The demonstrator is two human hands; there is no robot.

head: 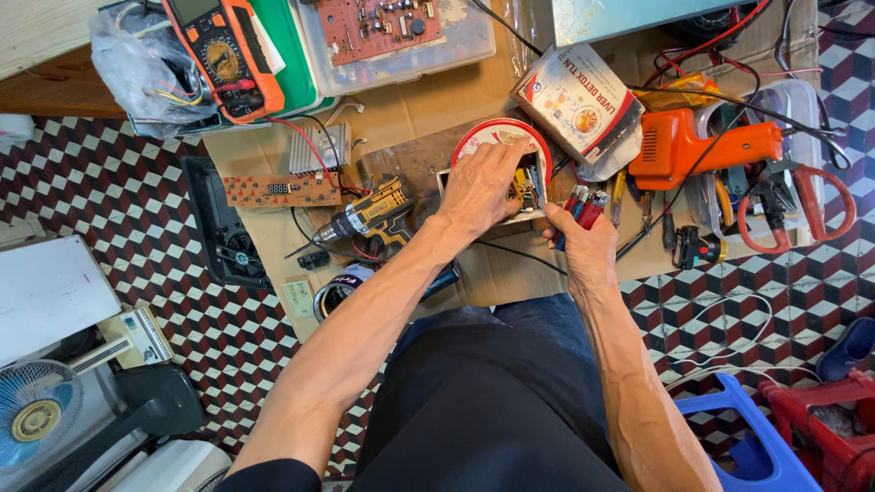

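My left hand (481, 185) lies palm down over a small white open box (538, 196) of parts, fingers spread and reaching into it. A round red-and-white tin lid (499, 135) sits just behind the box. My right hand (585, 248) is closed on red-and-blue handled pliers (583, 208), held upright beside the box's right edge. Both forearms come up from the bottom, over my dark trousers.
A yellow cordless drill (369, 219) lies left of the box, an orange soldering gun (697, 146) and red scissors (802, 205) right. An orange multimeter (223, 55), circuit boards (283, 190), a black fan unit (223, 241) and a blue stool (747, 446) surround the cardboard mat (428, 105).
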